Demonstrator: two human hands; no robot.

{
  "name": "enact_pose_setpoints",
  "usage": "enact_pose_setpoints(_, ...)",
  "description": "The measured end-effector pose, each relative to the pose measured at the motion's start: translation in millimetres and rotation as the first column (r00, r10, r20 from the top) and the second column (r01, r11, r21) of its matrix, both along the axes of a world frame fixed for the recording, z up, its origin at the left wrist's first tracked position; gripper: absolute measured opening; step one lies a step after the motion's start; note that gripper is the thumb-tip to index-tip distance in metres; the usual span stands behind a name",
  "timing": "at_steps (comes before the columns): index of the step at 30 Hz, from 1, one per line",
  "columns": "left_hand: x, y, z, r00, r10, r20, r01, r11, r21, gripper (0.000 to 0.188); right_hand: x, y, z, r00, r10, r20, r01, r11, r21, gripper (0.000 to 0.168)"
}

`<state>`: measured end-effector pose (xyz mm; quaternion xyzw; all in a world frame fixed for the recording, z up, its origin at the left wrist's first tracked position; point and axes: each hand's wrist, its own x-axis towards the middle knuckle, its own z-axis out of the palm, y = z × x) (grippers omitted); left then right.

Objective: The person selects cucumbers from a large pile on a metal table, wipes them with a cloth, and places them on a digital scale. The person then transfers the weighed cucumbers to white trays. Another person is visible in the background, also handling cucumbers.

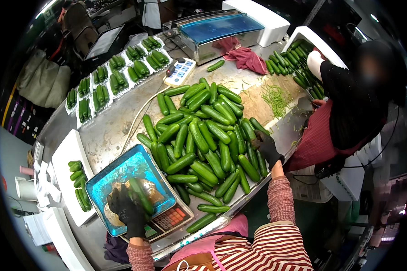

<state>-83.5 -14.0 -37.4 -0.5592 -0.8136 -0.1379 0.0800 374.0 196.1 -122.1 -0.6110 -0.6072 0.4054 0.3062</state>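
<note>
My left hand (pixel 127 210), in a black glove, is over the blue tray (pixel 98 186) of a weighing scale, gripping at least one cucumber (pixel 140 196) that is blurred. Whether more cucumbers are in the hand is hidden. The scale's red and grey keypad (pixel 169 218) faces me. A large pile of cucumbers (pixel 207 135) lies on the metal table right of the scale. At the pile's right edge is my right hand (pixel 266 147), also black-gloved, its fingers on the end of a cucumber; whether it grips it I cannot tell.
Packed cucumbers (pixel 117 79) stand in rows at the back left. A white foam lid (pixel 68 149) bears more cucumbers. A power strip (pixel 180 71), a wrapping machine (pixel 220 30) and a red cloth (pixel 246 59) lie beyond the pile. A co-worker (pixel 352 101) stands right, by a foam box of cucumbers.
</note>
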Motion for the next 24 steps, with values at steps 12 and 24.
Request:
enact_pose_setpoints(12,11,-13,-2,0.919,-0.218,0.328,0.112,0.943,0.314,0.064,7,-12,9,0.733,-0.283,-0.619,0.144,0.953,-0.265,0.04)
enact_pose_setpoints(24,12,-19,-9,0.816,-0.192,0.545,-0.056,0.912,0.406,0.059,7,-13,6,0.895,-0.32,-0.311,0.311,0.947,-0.08,0.028)
